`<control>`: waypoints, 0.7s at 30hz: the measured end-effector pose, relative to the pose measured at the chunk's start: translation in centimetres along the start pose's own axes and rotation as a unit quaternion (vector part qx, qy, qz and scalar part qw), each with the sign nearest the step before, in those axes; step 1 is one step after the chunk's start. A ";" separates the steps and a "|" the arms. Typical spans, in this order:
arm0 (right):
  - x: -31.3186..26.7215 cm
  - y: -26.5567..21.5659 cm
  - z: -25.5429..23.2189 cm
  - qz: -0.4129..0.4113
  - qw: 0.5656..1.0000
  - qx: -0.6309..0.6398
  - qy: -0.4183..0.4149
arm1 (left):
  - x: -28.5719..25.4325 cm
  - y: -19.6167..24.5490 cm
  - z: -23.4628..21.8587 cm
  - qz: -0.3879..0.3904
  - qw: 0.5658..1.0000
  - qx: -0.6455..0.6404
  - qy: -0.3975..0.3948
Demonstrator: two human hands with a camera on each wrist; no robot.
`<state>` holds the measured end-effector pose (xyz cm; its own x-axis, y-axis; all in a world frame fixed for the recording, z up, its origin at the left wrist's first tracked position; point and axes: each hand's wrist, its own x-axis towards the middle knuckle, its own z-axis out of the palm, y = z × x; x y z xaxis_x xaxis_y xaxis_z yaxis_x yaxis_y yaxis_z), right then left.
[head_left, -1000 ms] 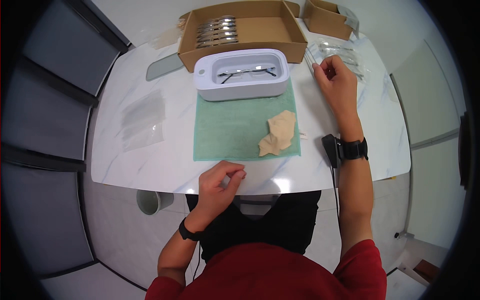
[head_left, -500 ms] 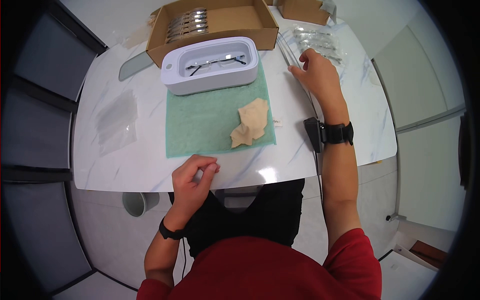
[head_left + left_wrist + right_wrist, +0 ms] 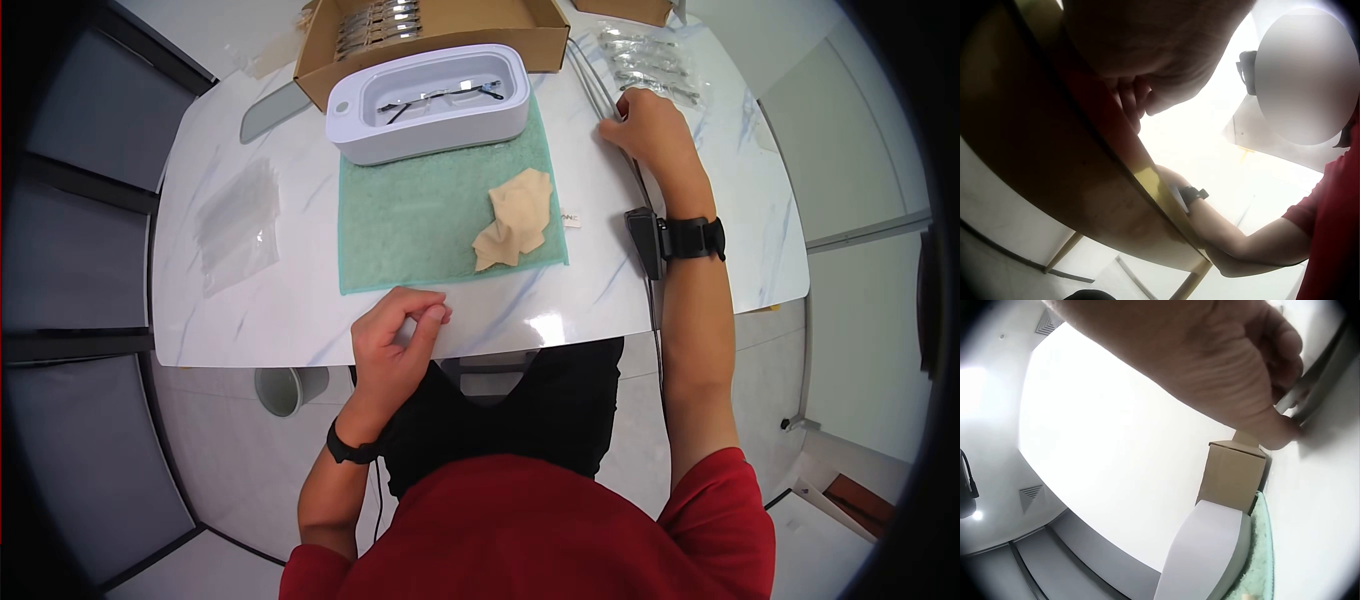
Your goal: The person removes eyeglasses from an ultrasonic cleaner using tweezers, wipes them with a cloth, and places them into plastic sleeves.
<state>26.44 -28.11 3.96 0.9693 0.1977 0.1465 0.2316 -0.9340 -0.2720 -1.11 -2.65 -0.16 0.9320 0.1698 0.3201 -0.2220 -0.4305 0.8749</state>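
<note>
In the head view my right hand (image 3: 655, 130) pinches a grey cable (image 3: 596, 84) to the right of a white ultrasonic-cleaner-like tub (image 3: 430, 143). The right wrist view has the cable as a grey strip (image 3: 1329, 369) passing between thumb and fingers. A pair of eyeglasses (image 3: 440, 96) lies in the tub, which stands on a green towel (image 3: 410, 220). My left hand (image 3: 390, 335), loosely curled and holding nothing, rests at the table's front edge. A crumpled beige cloth (image 3: 520, 215) lies on the towel's right side.
Behind the tub, a cardboard box (image 3: 490, 25) holds several wrapped eyeglasses (image 3: 378, 28). More bagged glasses (image 3: 655, 65) lie beyond my right hand. Clear plastic bags (image 3: 238, 228) and a grey flat lid (image 3: 272, 112) are on the left. A bin (image 3: 280, 390) stands below the table edge.
The head view has shifted. My right hand has moved rightward and a little nearer to me relative to the tub, along the cable. My left hand stays at the table edge.
</note>
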 end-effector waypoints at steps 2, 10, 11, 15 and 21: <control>0.1 -0.3 -0.5 0.015 1.000 0.009 -0.013 | 0.0 -0.1 0.0 -0.001 1.000 -0.003 -0.001; 1.0 0.6 -0.1 0.015 0.977 0.144 0.156 | -0.1 0.4 -0.2 -0.029 0.999 -0.009 -0.014; 1.3 0.8 0.0 0.014 0.977 0.146 0.155 | -0.1 0.4 -0.2 -0.030 0.999 -0.009 -0.016; 1.0 -0.3 -0.5 0.008 0.889 0.428 0.165 | -0.1 0.4 -0.2 -0.028 0.999 -0.003 -0.017; 0.3 -1.8 -1.0 -0.015 0.819 0.562 0.120 | -0.1 0.3 -0.1 -0.021 1.000 0.000 -0.014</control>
<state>26.24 -26.71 5.46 0.9488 0.0249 0.3148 0.3156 -0.0406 -0.9480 -1.34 -2.68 0.07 0.9484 0.1622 0.2725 -0.1824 -0.4235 0.8873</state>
